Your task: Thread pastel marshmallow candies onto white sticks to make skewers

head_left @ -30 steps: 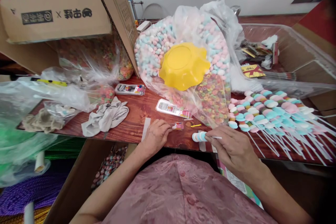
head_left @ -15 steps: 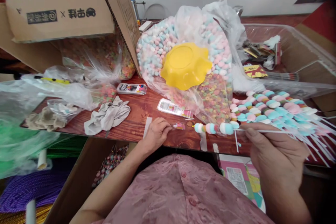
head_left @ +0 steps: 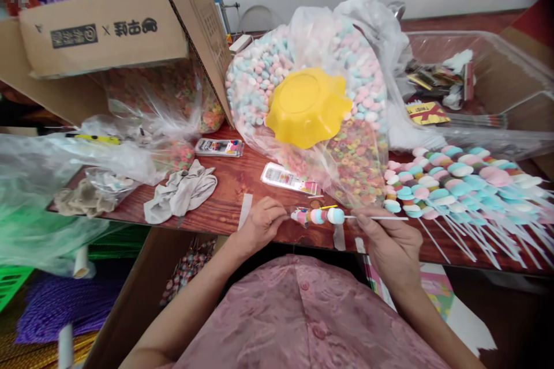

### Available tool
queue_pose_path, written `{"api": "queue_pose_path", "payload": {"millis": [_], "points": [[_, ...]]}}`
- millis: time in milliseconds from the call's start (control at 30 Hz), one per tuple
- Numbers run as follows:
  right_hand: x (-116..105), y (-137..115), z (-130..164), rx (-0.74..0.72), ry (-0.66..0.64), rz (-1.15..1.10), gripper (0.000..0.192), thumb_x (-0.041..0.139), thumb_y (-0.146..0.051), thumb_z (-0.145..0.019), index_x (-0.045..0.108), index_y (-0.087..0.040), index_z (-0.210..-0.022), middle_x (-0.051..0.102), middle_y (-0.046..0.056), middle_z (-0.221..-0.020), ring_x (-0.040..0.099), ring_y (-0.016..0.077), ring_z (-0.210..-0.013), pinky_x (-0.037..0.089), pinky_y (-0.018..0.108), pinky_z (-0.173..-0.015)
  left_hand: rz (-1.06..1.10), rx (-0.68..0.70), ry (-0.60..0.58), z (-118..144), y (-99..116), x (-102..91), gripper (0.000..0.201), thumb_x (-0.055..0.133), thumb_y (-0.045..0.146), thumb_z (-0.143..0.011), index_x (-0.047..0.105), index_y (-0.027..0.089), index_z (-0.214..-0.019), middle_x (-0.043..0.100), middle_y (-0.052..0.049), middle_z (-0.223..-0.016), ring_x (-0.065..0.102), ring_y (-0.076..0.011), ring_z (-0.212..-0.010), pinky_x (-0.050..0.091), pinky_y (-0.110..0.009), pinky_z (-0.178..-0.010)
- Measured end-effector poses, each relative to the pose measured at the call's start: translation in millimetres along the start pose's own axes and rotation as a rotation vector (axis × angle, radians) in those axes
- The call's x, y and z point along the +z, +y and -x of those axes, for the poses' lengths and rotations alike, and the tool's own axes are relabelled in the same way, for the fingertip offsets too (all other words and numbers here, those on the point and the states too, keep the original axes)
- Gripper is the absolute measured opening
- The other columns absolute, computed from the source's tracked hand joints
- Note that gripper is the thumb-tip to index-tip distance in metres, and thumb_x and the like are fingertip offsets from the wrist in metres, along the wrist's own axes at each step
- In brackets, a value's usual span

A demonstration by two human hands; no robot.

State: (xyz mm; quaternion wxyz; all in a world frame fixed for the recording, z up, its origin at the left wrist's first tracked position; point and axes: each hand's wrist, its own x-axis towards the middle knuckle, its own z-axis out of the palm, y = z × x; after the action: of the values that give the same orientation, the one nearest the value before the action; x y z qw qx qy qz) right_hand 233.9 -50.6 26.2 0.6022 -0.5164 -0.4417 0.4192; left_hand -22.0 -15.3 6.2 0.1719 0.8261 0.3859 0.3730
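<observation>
My right hand [head_left: 392, 236] pinches the white stick of a marshmallow skewer [head_left: 335, 217], threaded with pink, blue and white marshmallows and darker rings. The skewer lies level, its tip pointing left. My left hand [head_left: 263, 220] is closed on the end of a small clear printed plastic sleeve [head_left: 298, 216]. The front of the skewer overlaps this sleeve; how far inside it sits I cannot make out. A flat stack of printed sleeves [head_left: 285, 177] lies just behind my left hand. To the right, many similar skewers [head_left: 467, 181] are piled with their sticks towards the table's front edge.
Behind the hands are a big bag of marshmallows [head_left: 255, 78], coloured cereal rings [head_left: 361, 155] and an upturned yellow wavy bowl [head_left: 307, 106]. Grey gloves [head_left: 182, 193] and a cardboard box [head_left: 108, 29] stand left. A clear bin [head_left: 480, 46] is at right.
My right hand has moved left with the skewer, bringing its tip to the sleeve by my left hand. My left hand stays nearly in place.
</observation>
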Motion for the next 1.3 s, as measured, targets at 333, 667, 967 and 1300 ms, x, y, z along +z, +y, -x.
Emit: {"api": "queue_pose_path", "payload": {"millis": [333,667,967,1300], "points": [[12.3,-10.1,-18.1,0.108,-0.036,-0.298,0.011,0.080,-0.032,-0.072,0.075,-0.024,-0.076,0.071,0.000,-0.067,0.063,0.0131,-0.057,0.050,0.025,-0.051,0.102,-0.112,-0.085,-14.3,14.0,-16.9,0.026,0.057,0.026,-0.092,0.057,0.016,-0.117,0.062,-0.014,-0.118,0.057,-0.0230,-0.110,0.046,-0.038,-0.093],[15.6,-28.5,-23.8,0.009,-0.189,-0.043,0.012,0.078,-0.035,-0.076,0.075,-0.023,-0.078,0.072,0.002,-0.070,0.066,0.0153,-0.061,0.054,0.028,-0.058,0.482,-0.485,-0.413,-31.6,42.7,-3.7,0.036,0.070,0.050,-0.080,0.057,0.016,-0.083,0.056,0.004,-0.075,0.047,-0.0105,-0.067,0.037,-0.022,-0.062],[28.3,-32.2,-31.7,0.022,-0.266,0.037,0.024,0.074,-0.041,-0.078,0.070,-0.019,-0.069,0.062,-0.001,-0.052,0.052,0.0101,-0.046,0.040,0.023,-0.044,0.328,-0.504,-0.356,-35.7,40.4,4.8,0.043,0.075,0.054,-0.072,0.056,0.016,-0.076,0.052,0.005,-0.069,0.044,-0.0104,-0.065,0.031,-0.023,-0.059],[31.3,-31.2,-28.1,0.079,-0.272,-0.025,0.025,0.074,-0.042,-0.077,0.069,-0.018,-0.069,0.058,-0.002,-0.051,0.049,0.0098,-0.045,0.037,0.023,-0.044,0.367,-0.510,-0.343,-40.4,50.5,5.6,0.039,0.079,0.049,-0.068,0.064,0.016,-0.082,0.060,0.004,-0.073,0.050,-0.0108,-0.066,0.035,-0.023,-0.062]]}}
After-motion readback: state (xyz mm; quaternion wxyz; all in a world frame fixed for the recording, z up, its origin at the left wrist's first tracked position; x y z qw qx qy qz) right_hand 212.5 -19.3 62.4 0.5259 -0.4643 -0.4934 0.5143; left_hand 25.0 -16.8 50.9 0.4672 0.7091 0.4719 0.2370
